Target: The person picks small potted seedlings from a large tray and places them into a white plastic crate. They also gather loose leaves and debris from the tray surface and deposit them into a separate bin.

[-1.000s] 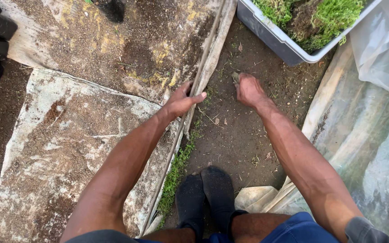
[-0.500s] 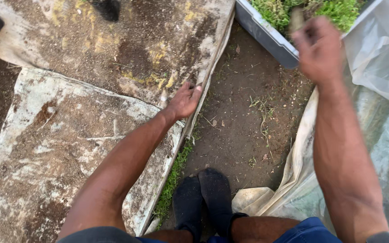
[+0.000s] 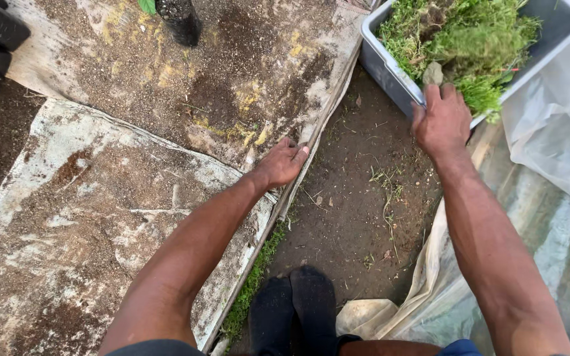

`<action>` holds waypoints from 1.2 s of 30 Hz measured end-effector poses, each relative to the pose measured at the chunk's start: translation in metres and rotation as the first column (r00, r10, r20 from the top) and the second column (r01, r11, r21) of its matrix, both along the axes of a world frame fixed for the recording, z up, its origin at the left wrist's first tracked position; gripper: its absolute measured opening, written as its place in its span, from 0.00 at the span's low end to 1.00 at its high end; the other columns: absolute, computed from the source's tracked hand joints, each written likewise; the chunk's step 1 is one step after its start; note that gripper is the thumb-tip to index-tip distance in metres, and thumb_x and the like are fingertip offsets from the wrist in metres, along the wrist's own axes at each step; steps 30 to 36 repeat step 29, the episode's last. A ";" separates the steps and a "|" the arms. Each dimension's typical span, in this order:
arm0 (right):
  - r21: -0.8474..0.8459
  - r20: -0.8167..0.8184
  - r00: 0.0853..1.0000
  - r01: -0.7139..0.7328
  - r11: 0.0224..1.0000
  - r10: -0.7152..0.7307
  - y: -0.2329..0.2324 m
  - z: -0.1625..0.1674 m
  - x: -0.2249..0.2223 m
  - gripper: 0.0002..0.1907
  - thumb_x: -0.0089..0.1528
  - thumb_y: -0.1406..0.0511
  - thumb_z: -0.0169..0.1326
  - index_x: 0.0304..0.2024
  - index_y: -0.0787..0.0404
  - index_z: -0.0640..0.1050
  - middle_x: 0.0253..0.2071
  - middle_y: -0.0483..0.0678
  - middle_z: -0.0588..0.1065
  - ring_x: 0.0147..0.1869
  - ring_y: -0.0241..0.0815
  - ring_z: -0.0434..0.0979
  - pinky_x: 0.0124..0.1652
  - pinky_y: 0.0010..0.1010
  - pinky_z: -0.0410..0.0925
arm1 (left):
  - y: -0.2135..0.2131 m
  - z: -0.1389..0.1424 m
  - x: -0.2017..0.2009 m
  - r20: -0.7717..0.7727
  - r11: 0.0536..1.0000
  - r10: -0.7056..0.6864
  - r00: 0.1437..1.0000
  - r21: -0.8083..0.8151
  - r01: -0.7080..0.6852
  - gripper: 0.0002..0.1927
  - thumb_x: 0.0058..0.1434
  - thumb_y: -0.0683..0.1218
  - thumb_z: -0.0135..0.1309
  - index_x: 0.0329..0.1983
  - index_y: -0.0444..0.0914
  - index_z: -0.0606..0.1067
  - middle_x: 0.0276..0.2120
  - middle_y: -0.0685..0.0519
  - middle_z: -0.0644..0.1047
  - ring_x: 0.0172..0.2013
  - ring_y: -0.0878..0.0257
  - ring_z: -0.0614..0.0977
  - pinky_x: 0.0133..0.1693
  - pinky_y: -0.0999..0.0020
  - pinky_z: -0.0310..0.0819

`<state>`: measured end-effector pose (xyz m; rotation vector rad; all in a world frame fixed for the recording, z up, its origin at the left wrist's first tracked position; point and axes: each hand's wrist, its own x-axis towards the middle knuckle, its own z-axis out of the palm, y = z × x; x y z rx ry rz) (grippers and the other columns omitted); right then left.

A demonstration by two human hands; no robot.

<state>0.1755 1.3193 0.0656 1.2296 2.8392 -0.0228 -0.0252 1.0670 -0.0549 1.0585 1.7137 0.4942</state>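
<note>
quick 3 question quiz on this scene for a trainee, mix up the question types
1. True or false: the right hand is at the rim of the grey tub.
2. What fills the tub? A) gravel B) green mossy plants C) water
3. What does the left hand rest on?

Key
1. True; it holds a small lump there, at the rim.
2. B
3. The edge of the soiled sheet, beside the strip of bare soil.
</note>
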 end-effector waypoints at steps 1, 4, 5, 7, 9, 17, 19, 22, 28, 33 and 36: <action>-0.035 0.044 0.999 0.028 0.999 -0.026 0.004 -0.001 0.003 0.15 0.69 0.64 0.52 0.58 0.62 0.72 0.53 0.62 0.71 0.53 0.58 0.74 0.54 0.52 0.69 | 0.000 -0.001 -0.001 -0.007 1.000 -0.010 1.000 0.015 0.010 0.35 0.73 0.61 0.25 0.66 0.35 0.70 0.51 0.54 0.65 0.55 0.62 0.65 0.61 0.61 0.62; -0.034 0.096 0.995 0.010 0.999 -0.007 0.013 0.004 0.029 0.12 0.71 0.68 0.50 0.57 0.62 0.73 0.53 0.61 0.72 0.55 0.57 0.75 0.56 0.51 0.70 | 0.000 -0.005 0.001 -0.048 0.998 -0.061 0.997 -0.030 0.060 0.35 0.72 0.61 0.24 0.69 0.38 0.68 0.46 0.53 0.65 0.50 0.61 0.65 0.57 0.61 0.64; -0.014 0.103 0.995 -0.011 1.000 0.012 0.015 0.007 0.042 0.12 0.71 0.68 0.51 0.57 0.62 0.73 0.52 0.60 0.72 0.56 0.57 0.75 0.58 0.51 0.70 | 0.000 -0.005 0.002 -0.072 0.998 -0.071 0.995 -0.004 0.070 0.35 0.73 0.62 0.23 0.71 0.38 0.65 0.45 0.53 0.66 0.49 0.61 0.65 0.56 0.61 0.65; 0.045 0.105 0.990 -0.100 0.994 0.095 0.020 0.012 0.064 0.16 0.67 0.67 0.55 0.57 0.62 0.73 0.52 0.61 0.72 0.56 0.58 0.75 0.56 0.50 0.70 | 0.001 -0.004 0.003 -0.120 0.994 -0.087 0.989 0.049 0.093 0.36 0.73 0.62 0.21 0.75 0.39 0.60 0.42 0.52 0.67 0.46 0.60 0.65 0.54 0.61 0.65; 0.069 0.109 0.985 -0.143 0.987 0.135 0.021 0.010 0.079 0.18 0.64 0.66 0.57 0.56 0.62 0.74 0.51 0.61 0.72 0.56 0.59 0.75 0.54 0.50 0.70 | 0.005 -0.004 0.005 -0.196 0.981 -0.184 0.963 0.024 0.193 0.37 0.73 0.63 0.20 0.76 0.39 0.58 0.42 0.51 0.66 0.46 0.58 0.65 0.53 0.61 0.66; 0.099 0.028 0.988 -0.156 0.983 0.154 0.016 -0.011 0.103 0.15 0.64 0.66 0.59 0.52 0.62 0.75 0.51 0.60 0.72 0.57 0.60 0.75 0.55 0.51 0.70 | 0.002 0.011 0.007 -0.292 0.976 -0.170 0.941 0.082 0.202 0.33 0.72 0.63 0.26 0.71 0.44 0.67 0.64 0.47 0.60 0.62 0.51 0.61 0.63 0.50 0.60; 0.107 0.007 0.985 -0.174 0.979 0.174 0.016 -0.011 0.103 0.15 0.64 0.66 0.60 0.52 0.62 0.75 0.51 0.59 0.73 0.57 0.60 0.75 0.55 0.51 0.70 | 0.006 0.015 -0.001 -0.359 0.961 -0.165 0.919 0.151 0.232 0.31 0.70 0.61 0.28 0.68 0.44 0.68 0.78 0.47 0.45 0.71 0.42 0.48 0.64 0.39 0.47; 0.094 -0.001 0.985 -0.171 0.981 0.172 0.015 -0.009 0.099 0.15 0.63 0.65 0.61 0.51 0.61 0.76 0.50 0.59 0.73 0.56 0.60 0.75 0.54 0.51 0.70 | 0.024 0.021 -0.016 -0.229 0.969 -0.233 0.945 0.029 0.246 0.37 0.69 0.62 0.42 0.77 0.43 0.55 0.75 0.51 0.51 0.75 0.49 0.49 0.69 0.41 0.44; 0.101 -0.001 0.985 -0.172 0.980 0.173 0.016 -0.007 0.097 0.18 0.62 0.64 0.63 0.51 0.62 0.75 0.50 0.59 0.73 0.54 0.61 0.76 0.52 0.51 0.70 | 0.058 0.042 -0.033 0.050 0.974 -0.168 0.985 -0.144 0.173 0.44 0.56 0.55 0.66 0.73 0.37 0.63 0.69 0.38 0.68 0.67 0.45 0.73 0.66 0.60 0.71; 0.101 -0.001 0.986 -0.167 0.981 0.168 0.017 -0.009 0.099 0.17 0.62 0.64 0.63 0.50 0.62 0.75 0.50 0.59 0.73 0.55 0.60 0.76 0.52 0.51 0.70 | 0.063 0.046 -0.028 0.055 0.971 -0.183 0.982 -0.147 0.189 0.44 0.56 0.55 0.66 0.73 0.37 0.63 0.69 0.38 0.68 0.67 0.45 0.73 0.66 0.60 0.71; 0.101 -0.001 0.986 -0.167 0.981 0.168 0.017 -0.009 0.099 0.17 0.62 0.64 0.63 0.50 0.62 0.75 0.50 0.59 0.73 0.55 0.60 0.76 0.52 0.51 0.70 | 0.063 0.046 -0.028 0.055 0.971 -0.183 0.982 -0.147 0.189 0.44 0.56 0.55 0.66 0.73 0.37 0.63 0.69 0.38 0.68 0.67 0.45 0.73 0.66 0.60 0.71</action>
